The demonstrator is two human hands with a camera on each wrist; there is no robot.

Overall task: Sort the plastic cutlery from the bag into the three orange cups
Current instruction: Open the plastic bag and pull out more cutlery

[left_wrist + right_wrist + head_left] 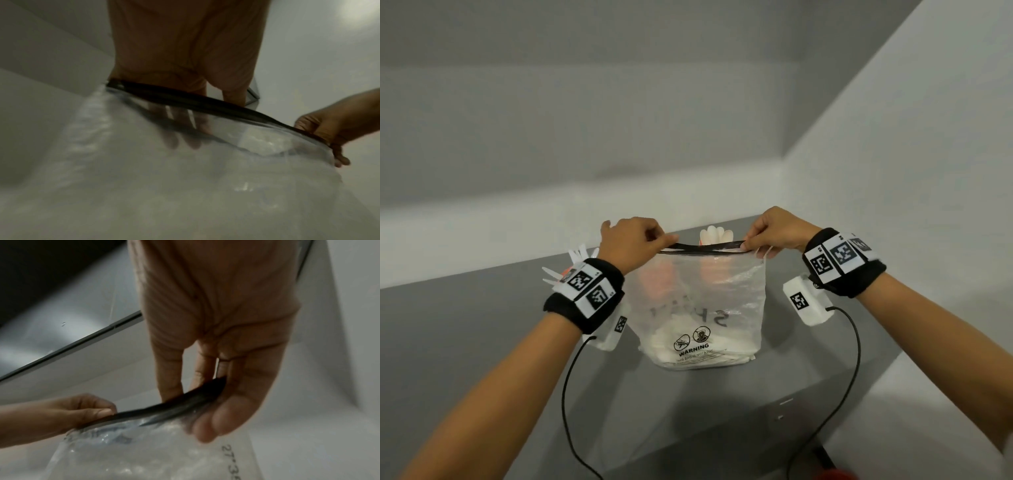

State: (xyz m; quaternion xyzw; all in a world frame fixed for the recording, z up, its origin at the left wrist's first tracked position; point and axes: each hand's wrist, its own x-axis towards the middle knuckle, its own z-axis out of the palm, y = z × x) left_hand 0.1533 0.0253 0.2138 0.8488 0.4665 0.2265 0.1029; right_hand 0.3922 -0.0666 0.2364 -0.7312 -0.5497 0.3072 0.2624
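Clear bag stands upright on the grey worktop, near its back edge, white cutlery piled at the bottom. Left hand pinches the left end of the bag's black zip strip, thumb and forefinger closed on it; in the left wrist view the other fingers show blurred through the plastic. Right hand pinches the right end of the strip, thumb on the near side, fingers behind, as the right wrist view shows. Strip is pulled taut between the hands and gapes a little in the middle; mouth only slightly parted.

Behind the bag an orange cup with white utensil tips sticking above the strip. Another cup, mostly hidden by the left wristband, holds white handles fanned out to the left. A third cup shows only as a faint orange blur through the plastic; cannot tell more.

Worktop runs into a white wall corner: back wall close behind the cups, right wall near the right hand. Bare worktop lies left of and in front of the bag. Front edge drops just below the bag; two black cables hang from the wrist units across it.
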